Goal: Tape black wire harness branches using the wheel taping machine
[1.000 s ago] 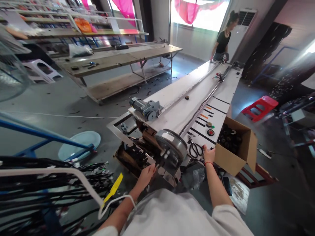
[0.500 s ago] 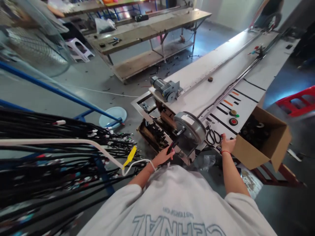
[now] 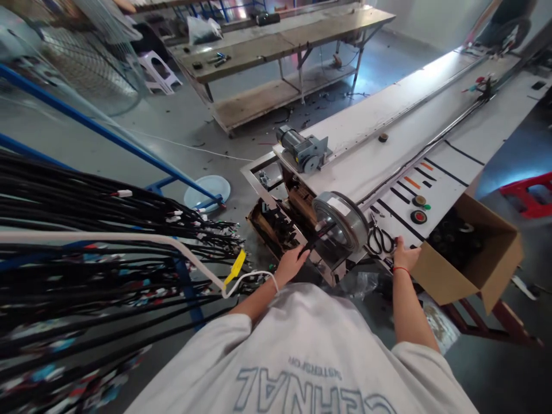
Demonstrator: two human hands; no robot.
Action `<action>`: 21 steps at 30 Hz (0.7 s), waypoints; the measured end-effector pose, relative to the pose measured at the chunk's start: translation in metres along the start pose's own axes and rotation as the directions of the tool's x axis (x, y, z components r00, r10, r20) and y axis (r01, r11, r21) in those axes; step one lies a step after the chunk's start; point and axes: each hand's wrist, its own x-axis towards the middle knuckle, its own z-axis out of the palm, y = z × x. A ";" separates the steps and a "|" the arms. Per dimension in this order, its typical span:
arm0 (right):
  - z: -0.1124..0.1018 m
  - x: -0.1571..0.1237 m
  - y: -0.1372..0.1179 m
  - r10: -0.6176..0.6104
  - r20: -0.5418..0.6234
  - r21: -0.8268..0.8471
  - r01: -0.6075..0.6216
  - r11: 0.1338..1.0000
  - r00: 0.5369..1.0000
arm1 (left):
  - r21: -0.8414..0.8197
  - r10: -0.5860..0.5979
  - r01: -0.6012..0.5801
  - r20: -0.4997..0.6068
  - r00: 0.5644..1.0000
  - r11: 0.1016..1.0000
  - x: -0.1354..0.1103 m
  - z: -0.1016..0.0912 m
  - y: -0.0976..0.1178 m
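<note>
My left hand [image 3: 290,265] is closed around a black cable [image 3: 318,237], which runs toward the opening of a grey metal ring [image 3: 340,215]. That ring stands upright at the near end of the long white table [image 3: 379,118]. At the table's near right edge rests my right hand [image 3: 406,256], thumb and fingers apart, beside black-handled scissors [image 3: 380,238]; its fingertips are partly hidden. Short black and orange strips [image 3: 412,182] lie farther up the table, near a roll of black tape with a red centre [image 3: 418,217].
An open cardboard box [image 3: 446,273] holding dark items sits right of my right hand. A grey motor [image 3: 299,146] is mounted on the table's left corner. Bundled black cables [image 3: 107,213] hang on a blue rack at left. A white basin [image 3: 211,190] is on the floor.
The view has shifted, so the table appears farther right. My left hand has come up slightly toward the ring, still on the cable. The right hand stays at the table edge.
</note>
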 end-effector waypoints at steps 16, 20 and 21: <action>-0.018 0.007 -0.087 -0.553 0.016 0.177 0.542 0.822 0.833 | -0.684 -0.087 0.666 0.675 0.733 0.296 0.049 -0.008 0.025; -0.001 -0.018 -0.175 -0.662 0.510 0.429 0.505 0.749 0.550 | -0.624 -0.065 0.775 0.773 0.631 0.105 0.056 -0.014 0.018; 0.005 -0.028 -0.196 -0.681 0.579 0.454 0.517 0.726 0.448 | -0.607 -0.101 0.782 0.777 0.622 0.142 0.059 -0.014 0.018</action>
